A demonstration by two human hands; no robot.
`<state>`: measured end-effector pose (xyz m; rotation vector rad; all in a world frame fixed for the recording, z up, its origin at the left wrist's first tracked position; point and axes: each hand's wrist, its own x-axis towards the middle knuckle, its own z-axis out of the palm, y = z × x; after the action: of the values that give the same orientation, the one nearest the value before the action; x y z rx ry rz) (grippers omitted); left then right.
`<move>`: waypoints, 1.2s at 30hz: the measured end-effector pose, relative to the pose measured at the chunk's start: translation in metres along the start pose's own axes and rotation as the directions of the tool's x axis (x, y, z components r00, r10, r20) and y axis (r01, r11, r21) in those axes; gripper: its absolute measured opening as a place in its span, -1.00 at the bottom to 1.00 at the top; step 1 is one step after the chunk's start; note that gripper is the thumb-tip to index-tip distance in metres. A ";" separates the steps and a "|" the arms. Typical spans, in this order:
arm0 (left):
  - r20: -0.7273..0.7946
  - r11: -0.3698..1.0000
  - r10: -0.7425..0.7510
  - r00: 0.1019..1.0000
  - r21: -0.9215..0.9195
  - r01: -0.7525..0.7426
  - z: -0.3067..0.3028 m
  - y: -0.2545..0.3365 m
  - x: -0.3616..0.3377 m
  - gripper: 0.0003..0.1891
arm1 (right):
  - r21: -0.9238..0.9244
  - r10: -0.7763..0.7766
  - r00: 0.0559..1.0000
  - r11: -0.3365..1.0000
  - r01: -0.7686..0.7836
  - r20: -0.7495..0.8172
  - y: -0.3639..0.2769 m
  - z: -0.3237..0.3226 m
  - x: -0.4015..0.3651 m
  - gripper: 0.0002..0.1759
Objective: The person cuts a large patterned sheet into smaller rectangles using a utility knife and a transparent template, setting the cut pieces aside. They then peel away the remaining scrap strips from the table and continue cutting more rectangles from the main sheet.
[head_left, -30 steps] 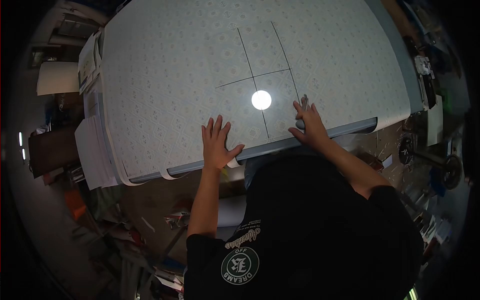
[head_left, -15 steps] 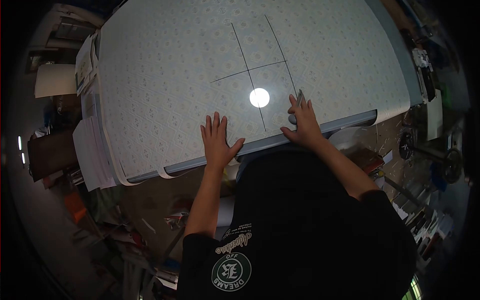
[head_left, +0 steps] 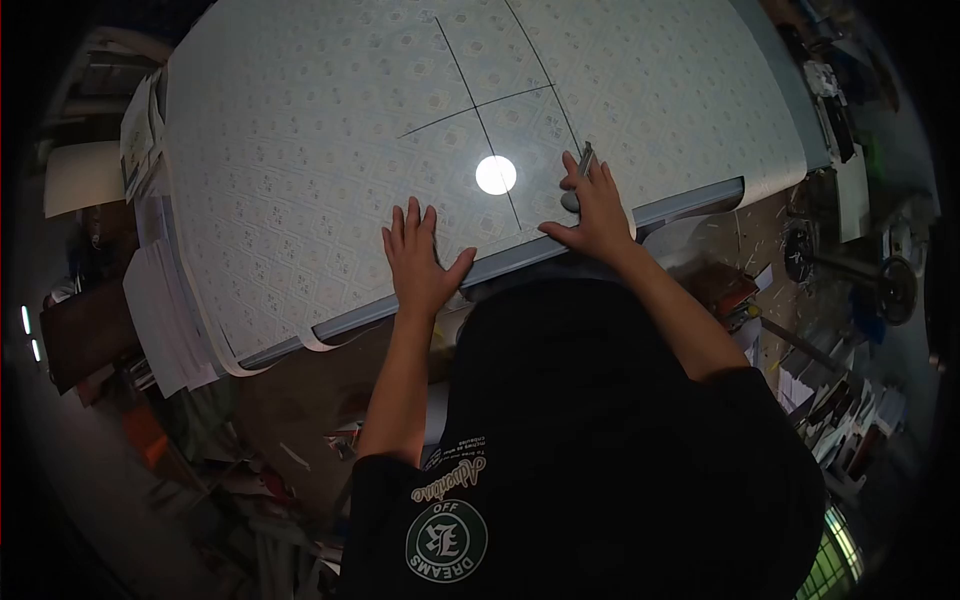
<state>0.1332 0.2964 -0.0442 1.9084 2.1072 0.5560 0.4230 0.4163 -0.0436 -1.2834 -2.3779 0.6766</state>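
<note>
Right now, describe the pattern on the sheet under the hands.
Sheet: pale, repeating diamond motifs; head view.

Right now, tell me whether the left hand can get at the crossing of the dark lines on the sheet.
Probably yes: the left hand lies flat on the sheet, and nothing lies between it and the crossing, though a forward lean may be needed.

One head-worn camera is in use, aimed forward and steeply down. The patterned sheet [head_left: 300, 150] is viewed from close above, the wearer's black shirt [head_left: 620, 430] is caught filling the lower frame, and the edges are bent by a wide lens.
</note>
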 end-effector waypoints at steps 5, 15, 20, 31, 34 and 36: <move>0.027 0.999 -0.042 0.999 -0.005 0.042 -0.002 0.009 0.001 -0.04 | -0.026 0.001 1.000 1.000 -0.001 0.004 -0.001 0.001 0.000 -0.07; 0.001 0.994 -0.038 0.999 0.099 0.038 0.005 0.010 0.000 -0.02 | -0.067 -0.018 1.000 0.998 0.017 -0.012 0.001 0.002 0.000 -0.15; -0.024 0.996 -0.034 0.999 0.083 0.036 0.009 0.011 0.000 -0.04 | -0.061 0.006 1.000 0.998 -0.007 -0.003 0.000 0.000 0.002 -0.26; -0.025 0.995 -0.040 0.999 0.085 0.042 0.008 0.013 -0.002 -0.04 | -0.032 0.034 0.999 0.999 -0.034 0.003 0.000 -0.004 0.002 0.20; -0.036 0.995 -0.030 0.999 0.089 0.033 0.009 0.012 -0.002 -0.04 | -0.052 -0.027 0.998 0.998 0.024 -0.053 0.002 -0.002 0.002 0.17; -0.038 0.996 -0.027 0.999 0.086 0.030 0.009 0.011 -0.002 -0.05 | -0.019 0.007 0.999 1.000 -0.007 -0.033 0.002 -0.003 0.003 0.17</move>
<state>0.1474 0.2961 -0.0471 1.9245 2.2117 0.5049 0.4244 0.4206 -0.0425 -1.3012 -2.3597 0.6318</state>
